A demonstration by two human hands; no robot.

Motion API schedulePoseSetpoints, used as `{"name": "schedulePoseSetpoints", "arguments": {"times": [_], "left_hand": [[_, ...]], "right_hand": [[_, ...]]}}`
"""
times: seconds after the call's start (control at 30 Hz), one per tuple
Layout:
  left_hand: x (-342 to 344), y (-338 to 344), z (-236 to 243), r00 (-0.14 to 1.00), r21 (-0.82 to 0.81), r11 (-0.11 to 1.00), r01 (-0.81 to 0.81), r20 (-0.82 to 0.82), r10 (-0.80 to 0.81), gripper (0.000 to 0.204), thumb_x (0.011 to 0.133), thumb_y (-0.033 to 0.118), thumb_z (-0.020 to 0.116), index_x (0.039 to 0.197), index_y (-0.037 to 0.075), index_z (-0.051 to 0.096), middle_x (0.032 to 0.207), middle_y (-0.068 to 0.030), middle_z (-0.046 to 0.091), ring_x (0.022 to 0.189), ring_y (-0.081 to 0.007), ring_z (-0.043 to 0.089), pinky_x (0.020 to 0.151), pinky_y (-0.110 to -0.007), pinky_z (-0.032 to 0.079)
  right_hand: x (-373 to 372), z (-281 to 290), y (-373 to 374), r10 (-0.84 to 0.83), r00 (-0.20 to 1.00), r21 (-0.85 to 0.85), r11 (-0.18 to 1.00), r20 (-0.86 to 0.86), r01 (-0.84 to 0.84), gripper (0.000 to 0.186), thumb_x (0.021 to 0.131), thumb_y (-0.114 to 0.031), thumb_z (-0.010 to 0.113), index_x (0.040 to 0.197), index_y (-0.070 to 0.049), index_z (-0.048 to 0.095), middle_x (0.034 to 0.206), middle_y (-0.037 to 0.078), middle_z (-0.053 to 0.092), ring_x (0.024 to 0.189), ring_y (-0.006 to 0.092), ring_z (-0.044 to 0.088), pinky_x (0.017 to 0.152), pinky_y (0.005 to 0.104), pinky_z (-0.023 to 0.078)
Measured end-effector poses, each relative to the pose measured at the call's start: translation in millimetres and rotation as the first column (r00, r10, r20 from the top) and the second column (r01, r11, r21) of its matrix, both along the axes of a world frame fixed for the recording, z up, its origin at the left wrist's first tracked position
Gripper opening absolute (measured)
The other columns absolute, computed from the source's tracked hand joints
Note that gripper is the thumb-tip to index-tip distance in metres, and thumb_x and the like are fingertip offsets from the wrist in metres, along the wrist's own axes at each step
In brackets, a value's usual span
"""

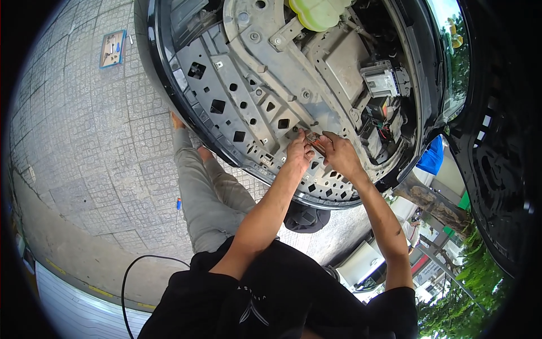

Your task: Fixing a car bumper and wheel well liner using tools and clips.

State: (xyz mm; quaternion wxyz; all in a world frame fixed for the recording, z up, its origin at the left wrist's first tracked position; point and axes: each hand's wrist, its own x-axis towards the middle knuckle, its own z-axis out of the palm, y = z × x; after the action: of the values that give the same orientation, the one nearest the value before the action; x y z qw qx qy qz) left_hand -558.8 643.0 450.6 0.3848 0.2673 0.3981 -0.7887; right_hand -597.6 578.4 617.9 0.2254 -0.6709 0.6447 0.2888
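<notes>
Both my hands meet over the perforated metal panel (257,107) at the front of a car's open engine bay. My right hand (340,155) is closed around a small orange-red handled tool (319,145), which could be pliers. Just left of it, my left hand (299,151) is closed in a pinch close to the tool's metal end. What its fingers hold, if anything, is hidden. Diamond-shaped and round holes run through the panel on both sides of my hands.
A yellow-green plastic reservoir (319,12) lies at the far side of the bay, with a silver finned module (381,79) to the right. The raised black hood (491,164) stands at right. On the paving are a screwdriver (178,206) and a blue-edged tray (112,50) of tools.
</notes>
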Motion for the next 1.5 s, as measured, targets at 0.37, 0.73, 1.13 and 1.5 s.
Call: {"name": "schedulePoseSetpoints", "arguments": {"times": [0.37,0.73,1.13,1.5], "left_hand": [[-1.1,0.6,-18.4,1.000,0.033,0.999,0.002,-0.016,-0.002,0.026,0.100,0.041,0.058,0.088,0.017,0.059,0.066,0.0089,0.046,0.050,-0.0060,0.029,0.050,-0.024,0.023],[-2.1,-5.1,-27.5,0.998,0.045,0.998,-0.052,-0.031,0.054,0.033,0.098,0.046,0.058,0.088,0.014,0.059,0.067,0.0074,0.050,0.049,-0.0057,0.032,0.048,-0.024,0.026],[-6.1,-10.1,-17.8,1.000,0.090,0.996,0.002,-0.029,0.000,0.031,0.103,0.042,0.050,0.084,0.018,0.056,0.055,0.0090,0.034,0.043,-0.0059,0.027,0.044,-0.023,0.023],[1.3,-14.6,-12.8,0.996,0.129,0.989,-0.065,-0.044,0.071,0.034,0.103,0.041,0.050,0.079,0.017,0.052,0.055,0.0082,0.034,0.045,-0.0072,0.027,0.046,-0.025,0.026]], "right_hand": [[-10.8,5.3,-19.2,0.494,0.869,-0.020,0.869,-0.008,-0.494,0.042,0.095,-0.047,0.056,0.112,-0.010,0.067,0.075,0.011,0.069,0.065,0.0248,0.068,0.064,0.0372,0.054],[-6.1,5.5,7.0,0.727,0.672,-0.202,0.643,-0.141,-0.739,0.057,0.089,-0.035,0.068,0.134,-0.006,0.049,0.082,0.013,0.066,0.073,0.0288,0.069,0.066,0.0410,0.055],[9.5,20.7,-10.0,0.709,0.692,0.184,0.704,-0.133,-0.686,0.072,0.081,-0.049,0.072,0.130,0.000,0.053,0.109,0.011,0.061,0.094,0.0260,0.066,0.068,0.0382,0.057],[-20.5,-0.4,-18.7,0.384,0.907,-0.097,0.923,0.174,-0.373,0.030,0.102,-0.020,0.047,0.124,-0.003,0.057,0.088,0.021,0.068,0.083,0.0385,0.068,0.075,0.0471,0.053]]}}
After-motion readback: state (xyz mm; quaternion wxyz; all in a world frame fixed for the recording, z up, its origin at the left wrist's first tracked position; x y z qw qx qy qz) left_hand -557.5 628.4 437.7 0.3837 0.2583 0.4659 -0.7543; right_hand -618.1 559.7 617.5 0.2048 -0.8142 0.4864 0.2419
